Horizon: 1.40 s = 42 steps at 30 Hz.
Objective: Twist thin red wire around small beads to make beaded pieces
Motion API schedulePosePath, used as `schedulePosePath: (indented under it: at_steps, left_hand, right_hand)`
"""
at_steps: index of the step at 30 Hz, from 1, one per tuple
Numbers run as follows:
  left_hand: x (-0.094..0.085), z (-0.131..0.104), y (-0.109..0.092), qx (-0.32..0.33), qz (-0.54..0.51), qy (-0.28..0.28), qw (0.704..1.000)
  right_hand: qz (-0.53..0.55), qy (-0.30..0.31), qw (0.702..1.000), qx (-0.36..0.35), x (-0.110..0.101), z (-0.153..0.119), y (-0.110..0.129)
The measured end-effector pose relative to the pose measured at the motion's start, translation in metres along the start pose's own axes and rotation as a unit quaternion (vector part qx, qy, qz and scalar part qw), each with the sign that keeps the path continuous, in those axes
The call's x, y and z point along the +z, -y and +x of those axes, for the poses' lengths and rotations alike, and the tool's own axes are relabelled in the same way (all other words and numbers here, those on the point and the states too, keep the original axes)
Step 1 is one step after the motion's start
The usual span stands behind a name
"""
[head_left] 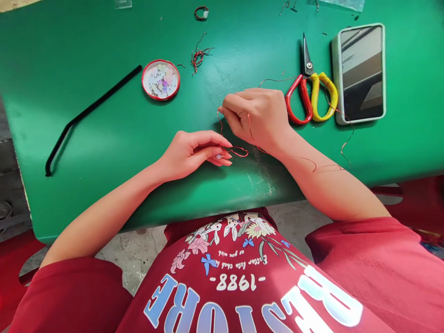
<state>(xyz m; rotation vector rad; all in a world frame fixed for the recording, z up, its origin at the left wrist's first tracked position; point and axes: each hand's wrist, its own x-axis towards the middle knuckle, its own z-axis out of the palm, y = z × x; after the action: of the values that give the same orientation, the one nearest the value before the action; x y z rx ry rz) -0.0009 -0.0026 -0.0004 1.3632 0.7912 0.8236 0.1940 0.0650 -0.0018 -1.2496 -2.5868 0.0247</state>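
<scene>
My left hand (194, 155) pinches the red cord (247, 152) between thumb and fingers, a small loop poking out past the tips near the table's front edge. My right hand (258, 113) is closed too, thumb and forefinger together on a strand of it just above. The rest trails over my right forearm, around the phone's lower corner and by the scissors' handles; whether it lies over or under them I cannot tell.

The scissors (308, 66) are the closest obstacle, red handle just beside my right wrist, blades pointing away. The phone (362, 71) lies to their right. Beyond my left hand sits a red-rimmed lid (150, 77) of beads (163, 84), with a bent black stick (103, 97) left of it. Farther off on the green table (104, 41) lie a red knotted bracelet (198, 58) and a dark ring of cord (200, 19).
</scene>
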Motion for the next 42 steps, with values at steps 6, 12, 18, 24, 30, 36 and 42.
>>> schedulePosePath:
  at_steps: [6, 12, 18, 24, 30, 36, 42]
  left_hand:
    - [0.003, -0.001, -0.002, 0.004, -0.039, 0.000, 0.999]
    - [0.002, -0.001, 0.000, 0.064, -0.007, 0.003, 0.998]
    - [0.002, 0.000, 0.003, 0.096, -0.010, 0.002, 0.995]
    - [0.000, 0.004, 0.003, 0.064, -0.083, -0.067, 0.992]
    - [-0.003, 0.005, 0.003, 0.049, -0.112, -0.063, 0.991]
    - [-0.005, 0.006, 0.003, 0.040, -0.101, -0.059, 0.992]
    - [-0.003, 0.005, 0.001, 0.043, -0.054, -0.101, 0.992]
  right_hand:
    - [-0.013, 0.110, 0.991, 0.069, -0.017, 0.006, 0.010]
    - [-0.018, 0.115, 0.988, 0.101, -0.017, 0.006, 0.014]
    - [-0.026, 0.099, 0.987, 0.123, -0.013, 0.004, 0.015]
    - [-0.035, -0.070, 0.997, 0.003, -0.010, 0.000, 0.004]
    - [0.148, -0.090, 0.960, -0.218, -0.009, -0.006, 0.008]
    - [0.244, -0.077, 0.950, -0.181, -0.001, -0.007, 0.008]
    - [0.309, -0.087, 0.932, -0.168, -0.006, -0.005, 0.004]
